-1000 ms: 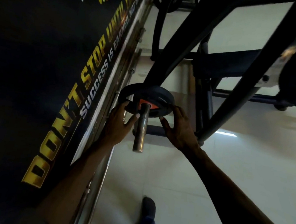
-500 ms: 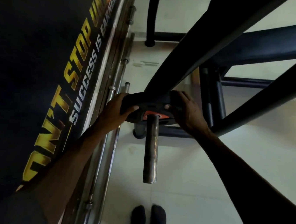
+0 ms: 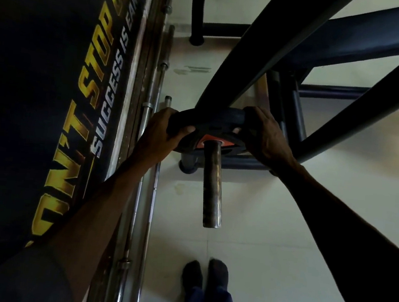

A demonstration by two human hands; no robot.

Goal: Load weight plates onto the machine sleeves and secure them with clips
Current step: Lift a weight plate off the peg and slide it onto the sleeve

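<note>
A pale tiled floor (image 3: 271, 232) lies under a dark machine frame (image 3: 260, 54), with a black wall banner (image 3: 52, 86) in gold and white lettering on the left. At the base of the steel sleeve (image 3: 211, 189) sits the weight plate (image 3: 210, 130), black with an orange patch around its bore, pushed up near the frame end of the sleeve; most of the sleeve juts bare toward the camera. The left hand (image 3: 158, 134) grips the plate's left rim, fingers curled over the edge and thumb pressed on its face. The right hand (image 3: 262, 132) grips the right rim likewise, fingers wrapped over the top edge. Left of the sleeve, several bare barbells (image 3: 149, 194) lie along the foot of the banner. Below the sleeve's free end, the person's two dark shoes (image 3: 205, 274) stand on the floor.
</note>
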